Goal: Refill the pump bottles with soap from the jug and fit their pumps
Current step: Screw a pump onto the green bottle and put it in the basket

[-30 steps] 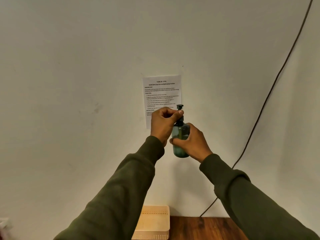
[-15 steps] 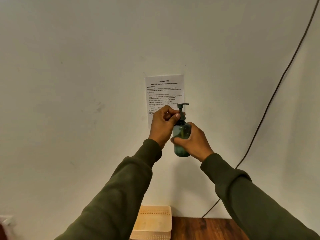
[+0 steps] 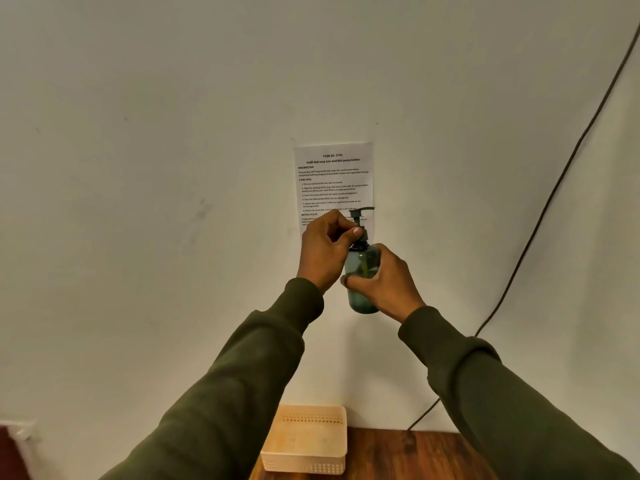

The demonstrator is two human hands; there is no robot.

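Against the white wall (image 3: 138,202), left hand (image 3: 323,252) still pinches the pump (image 3: 360,225), its spout now pointing right, right hand (image 3: 388,284) gripping the bottle (image 3: 362,271).

Both arms raised, left hand (image 3: 325,249) and right hand (image 3: 388,282) clenched

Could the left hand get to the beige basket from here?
Probably yes. The left hand is at the pump of the held-up bottle; the basket sits below, nothing visible between. It would have to let go first.

Sheet (image 3: 334,178) small print illegible; basket (image 3: 306,445) interior unclear.
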